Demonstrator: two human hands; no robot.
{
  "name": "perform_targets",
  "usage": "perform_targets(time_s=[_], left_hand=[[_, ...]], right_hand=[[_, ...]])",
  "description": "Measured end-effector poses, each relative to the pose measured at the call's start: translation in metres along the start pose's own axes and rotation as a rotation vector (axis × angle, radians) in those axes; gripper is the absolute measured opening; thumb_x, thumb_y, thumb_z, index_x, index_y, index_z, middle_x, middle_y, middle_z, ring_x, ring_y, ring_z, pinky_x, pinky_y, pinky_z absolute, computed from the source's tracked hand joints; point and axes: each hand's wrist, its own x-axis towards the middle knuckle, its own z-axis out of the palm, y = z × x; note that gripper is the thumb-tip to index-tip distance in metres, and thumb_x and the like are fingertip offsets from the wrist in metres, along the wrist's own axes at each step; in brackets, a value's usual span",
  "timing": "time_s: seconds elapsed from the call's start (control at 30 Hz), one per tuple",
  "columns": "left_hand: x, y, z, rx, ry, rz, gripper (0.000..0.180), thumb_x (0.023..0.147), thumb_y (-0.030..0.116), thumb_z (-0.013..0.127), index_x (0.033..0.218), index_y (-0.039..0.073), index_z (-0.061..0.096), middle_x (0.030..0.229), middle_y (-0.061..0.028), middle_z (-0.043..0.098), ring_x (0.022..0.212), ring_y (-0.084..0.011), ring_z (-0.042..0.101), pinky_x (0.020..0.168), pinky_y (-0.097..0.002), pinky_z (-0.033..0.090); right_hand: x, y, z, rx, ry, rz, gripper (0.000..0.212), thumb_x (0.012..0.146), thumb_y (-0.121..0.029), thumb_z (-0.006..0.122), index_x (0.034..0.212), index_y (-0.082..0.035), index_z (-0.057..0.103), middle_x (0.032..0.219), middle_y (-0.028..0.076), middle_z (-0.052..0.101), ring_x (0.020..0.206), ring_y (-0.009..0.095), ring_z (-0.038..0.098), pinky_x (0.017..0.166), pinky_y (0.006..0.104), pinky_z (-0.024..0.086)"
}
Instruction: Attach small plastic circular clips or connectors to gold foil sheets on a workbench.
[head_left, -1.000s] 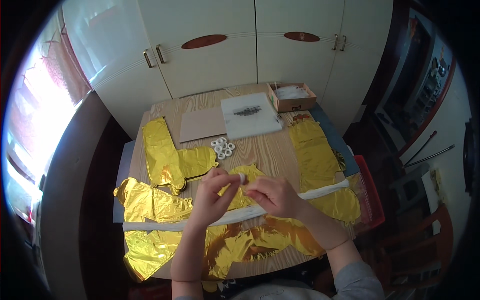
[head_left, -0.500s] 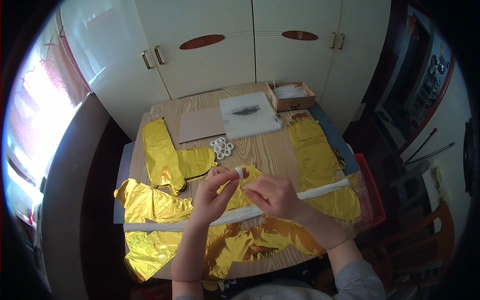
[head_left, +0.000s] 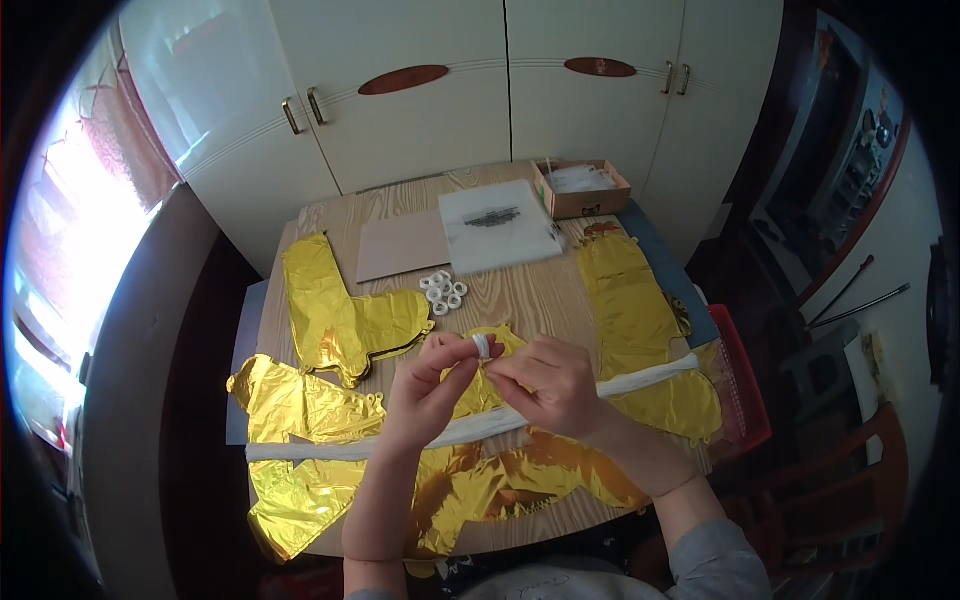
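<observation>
Table (head_left: 540, 300) below; my left hand (head_left: 425, 395) grips white coil (head_left: 481, 346), axis roughly left-to-right; right hand (head_left: 550, 385) pinched closed, contents indistinct.

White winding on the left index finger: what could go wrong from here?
The white winding sits near the index fingertip of the left hand, so it might slip off. The long white bundle lies across gold foil sheets beneath the hands; a lowered right hand could shift it.
</observation>
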Motion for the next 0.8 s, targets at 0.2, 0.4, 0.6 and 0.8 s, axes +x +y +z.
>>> perform_targets(time_s=[0.2, 0.4, 0.6, 0.8], left_hand=[[-0.004, -0.004, -0.005, 0.347, -0.078, 0.047, 0.017, 0.078, 0.0, 0.061, 0.094, 0.002, 0.064, 0.078, -0.004, 0.057, 0.076, -0.0124, 0.051, 0.071, -0.0235, 0.041], [-0.003, -0.002, -0.002, 0.291, -0.116, 0.03, 0.013, 0.076, 0.002, 0.064, 0.089, 0.002, 0.065, 0.079, -0.0051, 0.06, 0.073, -0.0123, 0.05, 0.067, -0.0238, 0.041], [-0.003, 0.0, 0.0, -0.135, -0.108, -0.203, 0.01, 0.082, 0.007, 0.061, 0.087, 0.0, 0.064, 0.079, -0.0061, 0.062, 0.077, -0.0124, 0.057, 0.073, -0.0245, 0.043], [-0.001, -0.01, -0.006, -0.367, -0.013, -0.166, 0.011, 0.084, 0.007, 0.057, 0.088, -0.002, 0.063, 0.083, -0.0066, 0.062, 0.08, -0.0115, 0.058, 0.075, -0.024, 0.044]], right_hand=[[0.006, 0.005, -0.01, -0.031, 0.046, -0.028, 0.015, 0.065, -0.009, 0.074, 0.074, -0.009, 0.062, 0.064, -0.001, 0.055, 0.057, 0.015, 0.052, 0.049, 0.0271, 0.042], [0.002, 0.017, -0.008, 0.234, -0.028, 0.194, 0.008, 0.073, -0.009, 0.069, 0.077, -0.006, 0.062, 0.07, 0.001, 0.057, 0.059, 0.011, 0.05, 0.051, 0.0232, 0.04], [-0.002, 0.019, -0.002, 0.407, -0.178, 0.456, 0.007, 0.078, -0.011, 0.065, 0.082, -0.006, 0.062, 0.071, 0.004, 0.057, 0.062, 0.013, 0.055, 0.053, 0.0256, 0.044], [-0.002, 0.016, 0.001, 0.25, -0.029, 0.325, 0.01, 0.076, -0.004, 0.064, 0.086, -0.004, 0.062, 0.081, 0.004, 0.058, 0.068, 0.016, 0.056, 0.056, 0.0261, 0.045]])
